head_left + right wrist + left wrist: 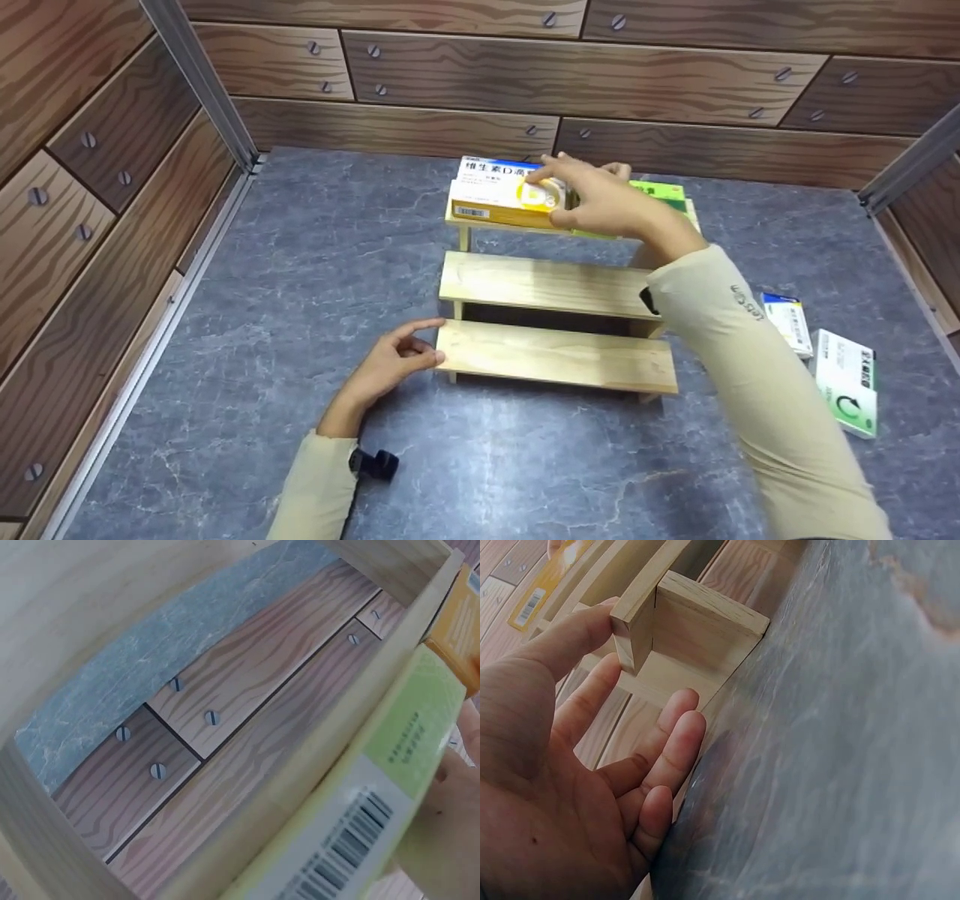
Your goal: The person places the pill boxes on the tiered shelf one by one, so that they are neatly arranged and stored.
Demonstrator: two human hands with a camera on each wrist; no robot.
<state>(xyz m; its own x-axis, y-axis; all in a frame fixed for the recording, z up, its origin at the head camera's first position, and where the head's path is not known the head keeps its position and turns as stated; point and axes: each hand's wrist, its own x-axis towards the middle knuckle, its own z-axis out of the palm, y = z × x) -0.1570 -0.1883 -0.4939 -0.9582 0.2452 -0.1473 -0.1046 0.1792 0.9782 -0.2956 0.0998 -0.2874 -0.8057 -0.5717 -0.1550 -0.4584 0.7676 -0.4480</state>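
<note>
A light wooden three-step rack (555, 352) stands on the grey marbled surface. On its top step lies a yellow-and-white medicine box (487, 191) with a blue edge. My right hand (600, 195) grips this box at its right end, thumb at the front and fingers over the top. Beside it on the same step is a green medicine box (660, 191), partly hidden by the hand; its barcode side fills the right wrist view's lower right. With thumb and index finger, my left hand (386, 367) pinches the left end of the lowest step; its other fingers are loosely bent.
Right of the rack, a small white-and-blue box (787, 324) and a larger white-and-green box (846, 382) lie on the surface, close together. Wood-patterned panels (450, 67) enclose the back and sides, with a metal rail (142, 375) along the left.
</note>
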